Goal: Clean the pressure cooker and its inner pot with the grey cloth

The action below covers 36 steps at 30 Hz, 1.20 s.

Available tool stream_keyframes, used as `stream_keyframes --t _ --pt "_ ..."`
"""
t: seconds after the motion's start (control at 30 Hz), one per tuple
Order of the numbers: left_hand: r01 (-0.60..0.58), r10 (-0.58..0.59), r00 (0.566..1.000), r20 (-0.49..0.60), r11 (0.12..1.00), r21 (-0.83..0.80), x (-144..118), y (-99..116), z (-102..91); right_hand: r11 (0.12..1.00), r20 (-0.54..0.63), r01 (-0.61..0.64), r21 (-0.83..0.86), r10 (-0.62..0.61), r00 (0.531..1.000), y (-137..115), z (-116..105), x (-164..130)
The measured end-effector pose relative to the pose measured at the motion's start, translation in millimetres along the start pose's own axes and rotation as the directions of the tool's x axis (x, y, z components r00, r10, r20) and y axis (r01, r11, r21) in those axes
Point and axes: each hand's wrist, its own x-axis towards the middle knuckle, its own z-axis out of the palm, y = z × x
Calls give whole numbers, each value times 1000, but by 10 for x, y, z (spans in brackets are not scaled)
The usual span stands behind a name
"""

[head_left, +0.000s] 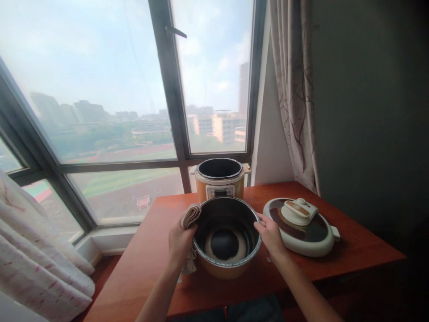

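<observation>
One round, gold-sided, black-lined pot point(227, 239), silver-rimmed and pale-ringed inside, is over the red-brown table point(134, 268); the right hand point(271, 235) grips one side, the left hand point(182, 239) the other, clasping a folded brown cloth point(190, 216).

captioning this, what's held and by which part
The right hand and left hand hold a pot by opposite rim sides; the left also grips a cloth.

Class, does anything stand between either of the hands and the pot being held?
On the left, yes: a folded cloth is bunched in the left hand, against the pot; whether that hand also touches it directly is hard to tell. Nothing visible separates the right hand from the pot.
</observation>
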Motion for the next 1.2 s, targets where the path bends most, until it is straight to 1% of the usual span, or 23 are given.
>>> stream_keyframes --t 0.27,0.5,0.67,0.8,0.87,0.9,0.93,1.0,1.07,1.13,1.2 --pt "13 -12 1000 13 1000 -18 99 -62 32 999 -22 23 -38 -23 999 41 42 79" --pt "34 -34 999 19 999 -37 239 -114 86 999 -39 35 -37 -37 999 83 96 199" --pt "10 -10 999 31 1000 -20 297 -172 125 999 -43 31 -31 -32 999 95 96 236" --pt "-32 30 998 60 999 44 319 -176 84 1000 -40 20 -16 -20 999 89 98 219" --pt "-79 68 992 107 992 99 340 -129 30 1000 -37 22 2 -22 999 84 106 209" --pt "-118 96 985 141 981 153 348 -90 -1 1000 -35 24 11 -24 999 82 111 205" --pt "-161 123 977 174 962 223 353 -43 -33 999 -34 26 21 -25 999 81 115 201" --pt "-244 162 958 236 893 378 344 68 -89 999 -33 27 42 -26 999 84 123 195" --pt "-290 171 948 270 816 500 310 183 -126 998 -34 25 60 -23 999 92 128 189" --pt "-314 173 941 290 766 562 264 284 -142 997 -38 23 72 -21 999 101 132 183" --pt "-327 189 937 293 770 548 225 371 -144 996 -42 22 81 -19 999 105 139 176"
